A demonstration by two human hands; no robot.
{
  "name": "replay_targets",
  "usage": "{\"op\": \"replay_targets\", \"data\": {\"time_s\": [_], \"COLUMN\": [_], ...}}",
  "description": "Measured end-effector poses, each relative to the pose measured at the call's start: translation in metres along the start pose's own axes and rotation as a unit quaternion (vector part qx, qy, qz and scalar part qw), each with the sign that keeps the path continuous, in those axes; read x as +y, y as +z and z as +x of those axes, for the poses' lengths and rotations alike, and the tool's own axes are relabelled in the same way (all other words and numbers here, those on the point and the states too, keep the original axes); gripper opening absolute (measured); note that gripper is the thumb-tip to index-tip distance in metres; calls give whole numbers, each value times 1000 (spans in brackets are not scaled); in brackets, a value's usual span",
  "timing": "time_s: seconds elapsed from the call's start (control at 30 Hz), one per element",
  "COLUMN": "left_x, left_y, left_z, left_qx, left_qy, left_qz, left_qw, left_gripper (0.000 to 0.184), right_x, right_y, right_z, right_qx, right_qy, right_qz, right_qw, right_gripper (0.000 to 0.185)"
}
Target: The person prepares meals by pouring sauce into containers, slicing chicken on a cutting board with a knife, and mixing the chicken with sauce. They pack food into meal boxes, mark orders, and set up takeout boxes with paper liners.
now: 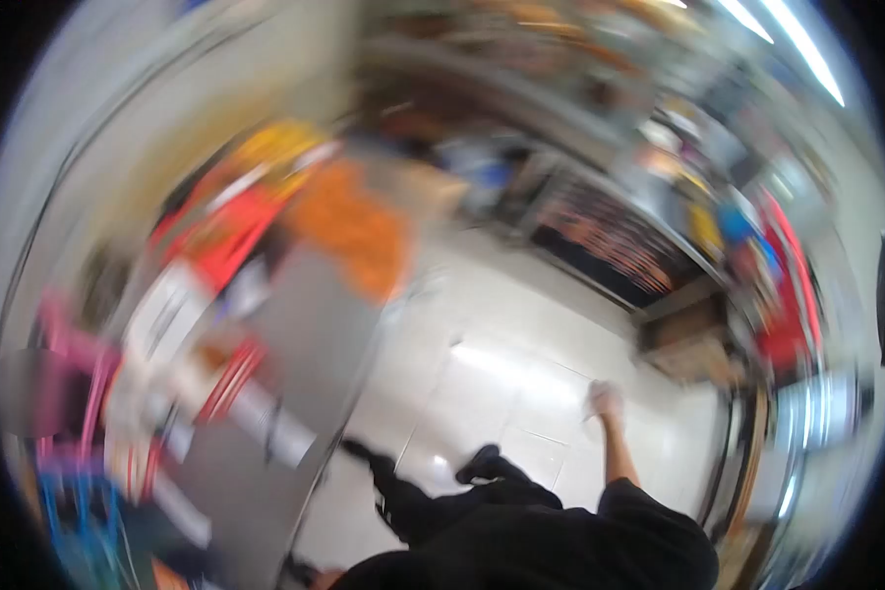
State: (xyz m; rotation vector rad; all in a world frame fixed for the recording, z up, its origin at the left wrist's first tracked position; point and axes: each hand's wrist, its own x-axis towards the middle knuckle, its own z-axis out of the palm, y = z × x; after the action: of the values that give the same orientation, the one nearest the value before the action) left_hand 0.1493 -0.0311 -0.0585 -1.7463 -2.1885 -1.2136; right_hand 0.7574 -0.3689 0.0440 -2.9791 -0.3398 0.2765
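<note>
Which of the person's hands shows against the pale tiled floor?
The right hand, at the end of the bare forearm stretched over the floor. It shows clear of the black clothing, while the left hand cannot be made out clearly.

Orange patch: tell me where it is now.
In the head view, the orange patch lies left of centre on the grey table, towards its far end, just right of a blurred red thing.

Motion blur smears the right hand (603, 401), so its grip cannot be told. A sliver of skin (326, 579) at the left sleeve is cut off by the bottom edge: hand or arm, unclear. Packages (234, 234) on the grey table (315, 349) are too blurred to read.
</note>
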Motion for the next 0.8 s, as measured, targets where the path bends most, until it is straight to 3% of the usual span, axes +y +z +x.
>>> {"op": "replay_targets", "data": {"time_s": [0.07, 0.13, 0.2, 0.3, 0.33, 0.47, 0.53, 0.6, 0.67, 0.77, 0.8], "left_x": [94, 203, 303, 412, 440, 537, 563, 588, 619, 685, 717], "left_y": [54, 88, 102, 81, 69, 47, 54, 70, 89, 133, 147], "left_z": [-47, -118, -190, -294, -320, -405, -442, -479, -514, -571, -596], "left_qx": [-152, -330, -508, -702, -748, -850, -873, -889, -905, -949, -943], "left_qy": [52, 113, 163, 202, 215, 240, 232, 210, 175, 82, 103], "left_qz": [-92, -167, -191, -174, -159, -93, -53, -14, 14, -66, -95], "left_qw": [983, 922, 824, 660, 608, 460, 425, 406, 387, 296, 301], "left_gripper": [29, 28, 28, 28, 28, 28, 29, 30, 31, 33, 33], "right_x": [120, 202, 246, 361, 360, 400, 431, 424, 444, 461, 478], "right_y": [26, 42, 45, 41, 12, 2, 36, -28, -40, -94, -108], "right_z": [-40, -73, -105, -122, -111, 6, 99, 170, 245, 301, 310], "right_qx": [-29, -73, -109, -97, -77, 21, 157, 121, 133, 75, 79], "right_qy": [136, 246, 306, 269, 325, 336, 244, 160, 105, 115, 113], "right_qz": [-13, 9, 43, 11, 113, 342, 314, 387, 353, 360, 369], "right_qw": [990, 966, 945, 958, 936, 877, 904, 900, 920, 923, 919], "right_gripper": [41, 39, 38, 39, 42, 48, 39, 36, 36, 34, 34]}}
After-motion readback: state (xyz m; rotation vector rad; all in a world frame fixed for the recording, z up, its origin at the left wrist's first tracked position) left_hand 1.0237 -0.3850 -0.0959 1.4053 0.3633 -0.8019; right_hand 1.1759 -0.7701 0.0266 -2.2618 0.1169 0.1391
